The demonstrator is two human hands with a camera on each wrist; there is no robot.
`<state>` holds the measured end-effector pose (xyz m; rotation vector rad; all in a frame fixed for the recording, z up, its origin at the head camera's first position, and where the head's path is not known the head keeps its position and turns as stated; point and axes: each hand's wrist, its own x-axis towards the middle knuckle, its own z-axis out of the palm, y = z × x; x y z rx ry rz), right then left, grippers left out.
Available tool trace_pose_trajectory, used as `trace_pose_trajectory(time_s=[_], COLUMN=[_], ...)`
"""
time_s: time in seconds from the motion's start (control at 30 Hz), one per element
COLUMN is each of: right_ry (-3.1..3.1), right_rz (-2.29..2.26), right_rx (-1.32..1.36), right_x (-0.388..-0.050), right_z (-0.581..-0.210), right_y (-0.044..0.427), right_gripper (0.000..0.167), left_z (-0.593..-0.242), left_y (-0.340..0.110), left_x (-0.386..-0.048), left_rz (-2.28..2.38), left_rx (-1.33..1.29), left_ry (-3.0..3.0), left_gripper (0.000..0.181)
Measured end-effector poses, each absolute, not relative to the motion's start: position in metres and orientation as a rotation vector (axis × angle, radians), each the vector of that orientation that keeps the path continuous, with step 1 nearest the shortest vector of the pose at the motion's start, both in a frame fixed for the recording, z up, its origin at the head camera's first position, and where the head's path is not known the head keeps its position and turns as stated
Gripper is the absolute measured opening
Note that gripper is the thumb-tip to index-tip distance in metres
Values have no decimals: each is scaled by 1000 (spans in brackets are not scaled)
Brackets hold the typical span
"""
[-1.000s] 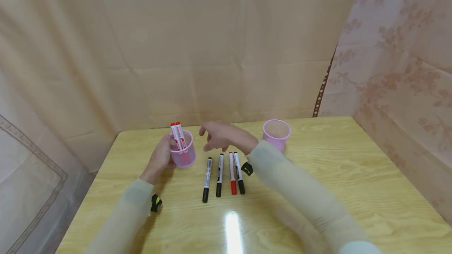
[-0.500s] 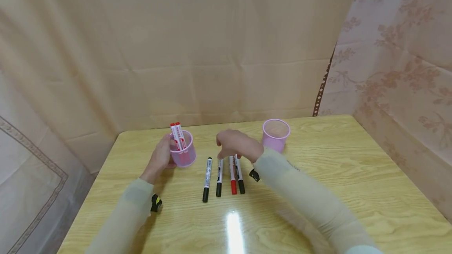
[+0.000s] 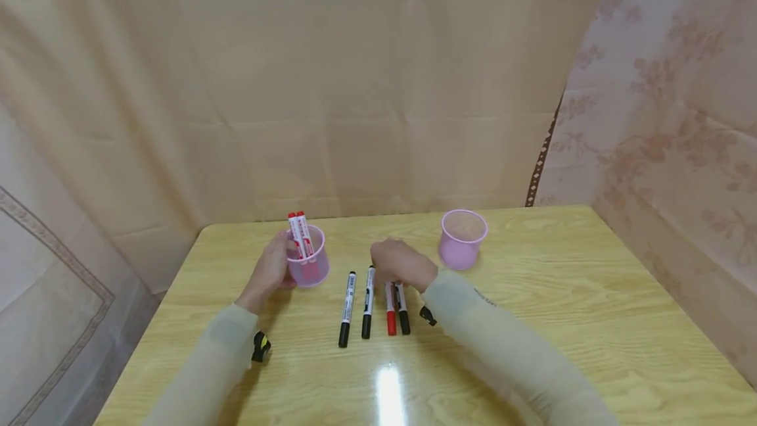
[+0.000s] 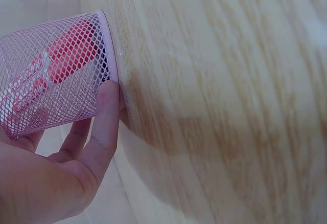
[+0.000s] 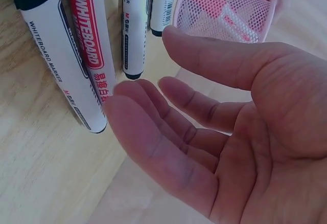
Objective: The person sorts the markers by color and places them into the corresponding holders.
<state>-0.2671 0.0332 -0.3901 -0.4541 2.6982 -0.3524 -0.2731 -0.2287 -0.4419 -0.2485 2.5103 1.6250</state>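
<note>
My left hand (image 3: 273,261) holds a pink mesh pen cup (image 3: 313,273) upright on the table. Two red-capped markers (image 3: 301,236) stand in it; in the left wrist view their red ends (image 4: 76,55) show through the mesh. My right hand (image 3: 403,261) is over the upper ends of a red marker (image 3: 391,321) and a black marker (image 3: 405,321) lying side by side. In the right wrist view its fingers are loosely bent, the index fingertip at the end of the red whiteboard marker (image 5: 88,24), the thumb apart. Whether that fingertip touches it, I cannot tell.
Two more black markers, one nearer my right hand (image 3: 368,304) and one further left (image 3: 347,311), lie on the wooden table (image 3: 532,294). A second pink pen cup (image 3: 458,252) stands at the back right. A beige curtain (image 3: 355,84) hangs behind the table.
My right hand has moved right and down, from beside the left pen cup to the ends of the red and black markers. My left hand stays on its cup.
</note>
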Motion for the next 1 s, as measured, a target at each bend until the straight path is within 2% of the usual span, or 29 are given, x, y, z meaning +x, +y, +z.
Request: trace_pose_trajectory(time_s=[0.27,0.63,1.0], right_ry=[2740,2689,2674], right_rz=[-304,-366,-363], right_rx=[-414,-292,-293], right_x=[-266,-274,-275], right_z=[-387,-382,-387], right_y=[37,45,39], right_gripper=[21,26,24], left_z=[-444,-446,-443], left_y=[-227,-228,-228], left_x=[-276,-274,-273], left_rz=[1662,1597,1624], left_rx=[-253,-257,-234], left_ry=[2502,2527,2532], left_gripper=[67,85,86])
